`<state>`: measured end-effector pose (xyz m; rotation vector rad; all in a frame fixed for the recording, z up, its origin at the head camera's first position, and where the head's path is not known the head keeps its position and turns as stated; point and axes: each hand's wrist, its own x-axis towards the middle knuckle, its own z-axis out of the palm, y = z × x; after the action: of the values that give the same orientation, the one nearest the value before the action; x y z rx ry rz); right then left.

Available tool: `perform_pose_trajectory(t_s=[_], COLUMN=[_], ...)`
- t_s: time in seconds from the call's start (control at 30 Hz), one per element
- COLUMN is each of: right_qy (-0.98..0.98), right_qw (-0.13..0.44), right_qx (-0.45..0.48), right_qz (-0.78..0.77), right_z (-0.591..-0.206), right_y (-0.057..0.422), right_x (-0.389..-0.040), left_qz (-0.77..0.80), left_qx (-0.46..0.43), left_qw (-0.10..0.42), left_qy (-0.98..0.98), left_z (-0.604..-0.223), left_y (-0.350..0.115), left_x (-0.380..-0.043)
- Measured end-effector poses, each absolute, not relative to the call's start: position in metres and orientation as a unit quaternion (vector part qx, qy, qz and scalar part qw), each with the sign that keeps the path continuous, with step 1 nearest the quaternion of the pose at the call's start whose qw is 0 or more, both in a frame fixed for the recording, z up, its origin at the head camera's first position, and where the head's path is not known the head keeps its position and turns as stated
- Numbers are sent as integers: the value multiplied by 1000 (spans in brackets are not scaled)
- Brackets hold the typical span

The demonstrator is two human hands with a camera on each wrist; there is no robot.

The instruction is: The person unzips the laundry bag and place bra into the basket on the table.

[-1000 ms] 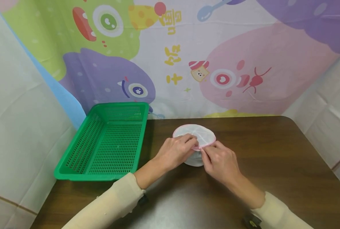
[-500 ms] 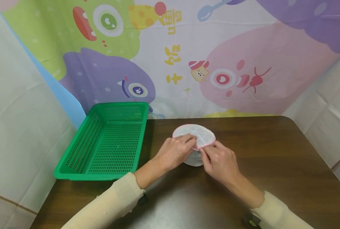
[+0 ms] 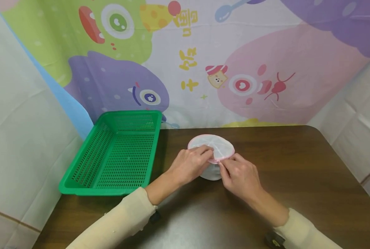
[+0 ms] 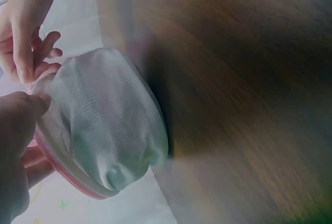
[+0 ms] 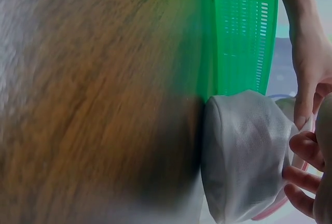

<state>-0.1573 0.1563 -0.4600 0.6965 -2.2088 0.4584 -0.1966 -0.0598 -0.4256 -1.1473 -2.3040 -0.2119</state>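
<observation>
Head view: from above the near side, farthest back, facing forward and down over the worktop (image 3: 312,180). Wrist views: low, close, rolled sideways, facing the mesh bag (image 4: 109,112); the right-wrist one looked left towards the green basket (image 5: 228,73). Both shared the bag, left hand (image 4: 15,141) and right hand (image 4: 28,24).

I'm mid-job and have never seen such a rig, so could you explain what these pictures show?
There is no machine: the work is done by a person's bare left hand and right hand. The head picture comes from a camera worn on the head, looking forward and down. The other two come from a camera on each wrist, so the scene appears turned sideways. On the dark brown wood-grained table, to the person's left, stands a green rectangular plastic basket with perforated sides. Both hands hold a round whitish mesh bag by its pink rim.
</observation>
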Motion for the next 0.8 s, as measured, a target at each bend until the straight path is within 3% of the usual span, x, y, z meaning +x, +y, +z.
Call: perform_pose_trajectory(t_s=[0.37,0.8], right_qy=[-858,-862], right_qw=[390,386], right_qx=[281,272], right_qz=[182,185], right_z=[-460,-461], right_y=[151,154], right_x=[-156,-157], left_qz=[-78,-60], left_qx=[-430,-429], left_qw=[250,265], left_qy=[-864,-862], left_z=[-424,-424], left_y=[-56,-57], left_x=[-194,-195])
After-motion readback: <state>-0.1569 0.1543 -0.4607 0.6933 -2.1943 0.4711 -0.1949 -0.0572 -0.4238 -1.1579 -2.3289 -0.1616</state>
